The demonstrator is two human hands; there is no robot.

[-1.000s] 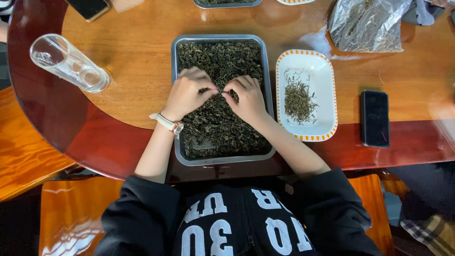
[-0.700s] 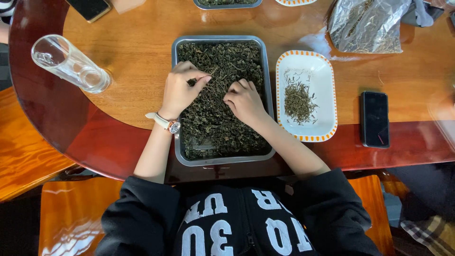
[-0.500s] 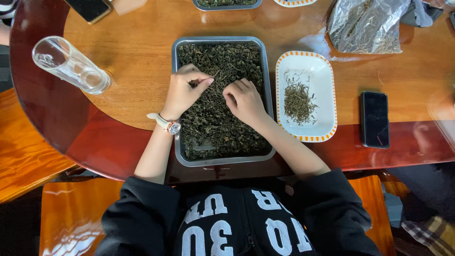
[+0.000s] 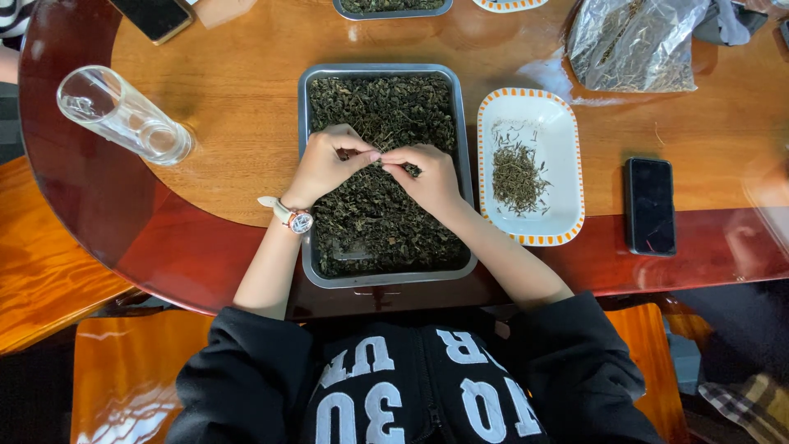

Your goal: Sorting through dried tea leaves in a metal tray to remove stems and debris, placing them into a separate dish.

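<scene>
so my left hand and right hand have come together again over the metal tray, fingertips pinching a bit of the dried tea leaves between them, not spread apart like before.

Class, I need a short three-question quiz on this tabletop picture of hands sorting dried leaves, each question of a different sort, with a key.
1. True or false: both hands, the left hand and the right hand, are over the metal tray of dried leaves.
2. What lies just right of the tray? A) a white dish with an orange rim B) a glass C) a phone
3. Fill in: the left wrist wears a ____.

Key: 1 true; 2 A; 3 watch.
</scene>
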